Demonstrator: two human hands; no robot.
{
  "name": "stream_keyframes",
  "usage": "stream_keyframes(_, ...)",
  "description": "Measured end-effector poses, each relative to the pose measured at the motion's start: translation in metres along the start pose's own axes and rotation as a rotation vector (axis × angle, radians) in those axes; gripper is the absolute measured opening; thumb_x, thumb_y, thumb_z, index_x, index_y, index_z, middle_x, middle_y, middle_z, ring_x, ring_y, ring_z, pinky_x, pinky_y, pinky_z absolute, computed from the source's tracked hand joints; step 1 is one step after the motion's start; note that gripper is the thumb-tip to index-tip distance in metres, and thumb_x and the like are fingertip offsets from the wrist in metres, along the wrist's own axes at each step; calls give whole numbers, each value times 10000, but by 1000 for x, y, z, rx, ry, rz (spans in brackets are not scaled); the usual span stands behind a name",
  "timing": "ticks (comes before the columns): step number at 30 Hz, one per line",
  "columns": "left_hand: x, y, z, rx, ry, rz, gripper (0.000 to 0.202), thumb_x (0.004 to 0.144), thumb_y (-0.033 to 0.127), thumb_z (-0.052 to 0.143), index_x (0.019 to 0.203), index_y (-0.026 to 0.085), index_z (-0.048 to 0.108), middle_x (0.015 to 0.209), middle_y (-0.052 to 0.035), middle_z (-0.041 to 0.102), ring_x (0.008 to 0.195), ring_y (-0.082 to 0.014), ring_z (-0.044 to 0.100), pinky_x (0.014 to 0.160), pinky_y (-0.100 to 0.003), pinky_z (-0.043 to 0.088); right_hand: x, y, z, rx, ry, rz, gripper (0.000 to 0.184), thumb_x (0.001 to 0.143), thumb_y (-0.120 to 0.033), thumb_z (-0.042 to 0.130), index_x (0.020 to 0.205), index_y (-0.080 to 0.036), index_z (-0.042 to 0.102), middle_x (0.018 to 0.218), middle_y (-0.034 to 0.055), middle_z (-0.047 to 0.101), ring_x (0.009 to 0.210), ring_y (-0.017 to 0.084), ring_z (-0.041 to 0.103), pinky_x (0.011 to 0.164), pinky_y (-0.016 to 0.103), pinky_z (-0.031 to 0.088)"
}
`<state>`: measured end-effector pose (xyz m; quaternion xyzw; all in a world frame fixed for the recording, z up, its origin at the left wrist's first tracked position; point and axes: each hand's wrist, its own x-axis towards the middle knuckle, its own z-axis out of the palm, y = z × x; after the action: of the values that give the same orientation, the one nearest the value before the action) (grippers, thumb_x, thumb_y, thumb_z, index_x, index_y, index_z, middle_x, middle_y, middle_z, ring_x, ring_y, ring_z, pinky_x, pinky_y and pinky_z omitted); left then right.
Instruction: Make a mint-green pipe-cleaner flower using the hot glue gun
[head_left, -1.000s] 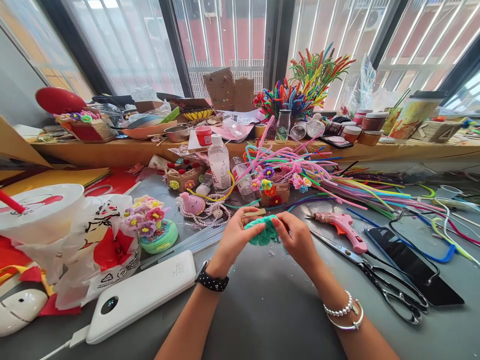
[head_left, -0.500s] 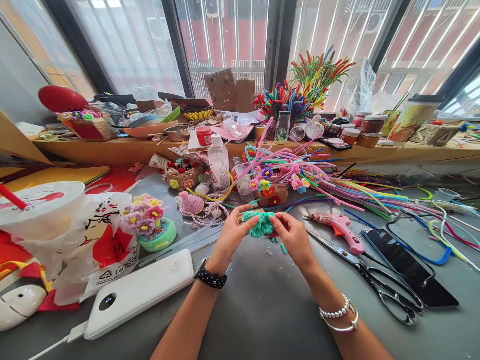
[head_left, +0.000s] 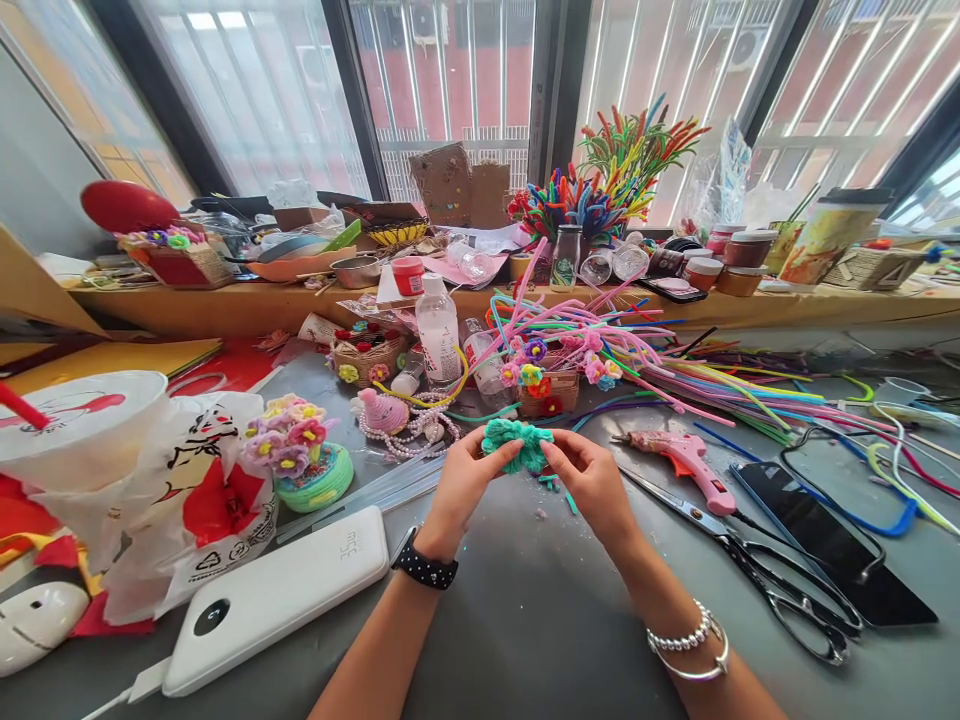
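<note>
Both my hands hold a small teal pipe-cleaner piece (head_left: 516,444) a little above the grey table (head_left: 540,620). My left hand (head_left: 459,487), with a black watch at the wrist, pinches its left side. My right hand (head_left: 592,482), with bead and metal bracelets, pinches its right side. Small teal scraps (head_left: 555,488) lie on the table under the hands.
A pink glue gun (head_left: 679,459), black scissors (head_left: 780,585) and a phone (head_left: 825,540) lie to the right. A white power bank (head_left: 277,595) and a plastic bag (head_left: 187,500) sit at left. Loose pipe cleaners (head_left: 697,385), small flower baskets (head_left: 540,380) and bottles (head_left: 439,325) crowd the back.
My hands have lifted the teal piece slightly and turned it, so that its looped top faces up. The view shifted a little.
</note>
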<state>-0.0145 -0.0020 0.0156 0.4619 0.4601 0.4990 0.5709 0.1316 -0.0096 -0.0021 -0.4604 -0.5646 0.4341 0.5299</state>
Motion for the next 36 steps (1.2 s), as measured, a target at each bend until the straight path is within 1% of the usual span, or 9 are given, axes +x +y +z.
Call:
stream_keyframes(4, -1, 2, 2, -25, 38, 7, 314, 577, 320, 727, 835, 152, 665, 814, -38, 675, 754, -162, 603, 724, -276, 487, -1, -2, 0, -1, 23, -8, 288, 720, -388, 567, 878, -158, 638, 781, 54, 659, 644, 160, 599, 612, 288, 507)
stream_keyframes(11, -1, 2, 4, 12, 80, 33, 281, 576, 314, 728, 797, 147, 675, 769, -28, 673, 713, -150, 589, 682, -257, 476, -1, -3, 2, 124, -6, 50, 258, 685, -353, 610, 856, -167, 663, 753, 30, 668, 635, 140, 585, 602, 263, 482)
stream_keyframes(14, -1, 2, 3, 30, 80, 40, 271, 585, 312, 721, 796, 148, 676, 767, -32, 669, 713, -152, 587, 672, -255, 472, -1, -2, 2, 149, -7, 69, 253, 675, -351, 620, 845, -171, 674, 741, 27, 671, 625, 139, 579, 597, 265, 474)
stream_keyframes(22, 1, -1, 0, 53, 46, 57, 267, 603, 327, 707, 796, 145, 676, 794, -45, 675, 740, -169, 594, 709, -282, 476, -3, -3, 4, 177, -9, 89, 242, 662, -341, 634, 826, -168, 680, 730, 24, 674, 647, 144, 581, 620, 267, 469)
stream_keyframes(27, 1, -1, 0, 49, 43, 56, 269, 606, 317, 704, 803, 137, 671, 805, -47, 677, 747, -167, 596, 708, -272, 476, -4, -3, 4, 193, -9, 101, 233, 657, -337, 648, 810, -165, 680, 721, 18, 670, 650, 138, 577, 639, 264, 466)
stream_keyframes(32, 2, -1, -2, 29, 41, 52, 269, 607, 314, 703, 812, 143, 670, 811, -38, 681, 746, -162, 599, 721, -276, 475, -2, -3, 5, 286, -21, 156, 257, 643, -346, 671, 834, -174, 688, 777, 19, 684, 687, 135, 584, 667, 257, 470)
stream_keyframes(36, 2, 1, -3, 27, 63, 67, 271, 610, 292, 701, 826, 132, 666, 806, -43, 679, 738, -152, 596, 721, -264, 467, 0, -2, 5, 403, -57, 197, 286, 694, -395, 625, 868, -176, 686, 824, 32, 683, 742, 139, 594, 687, 261, 481)
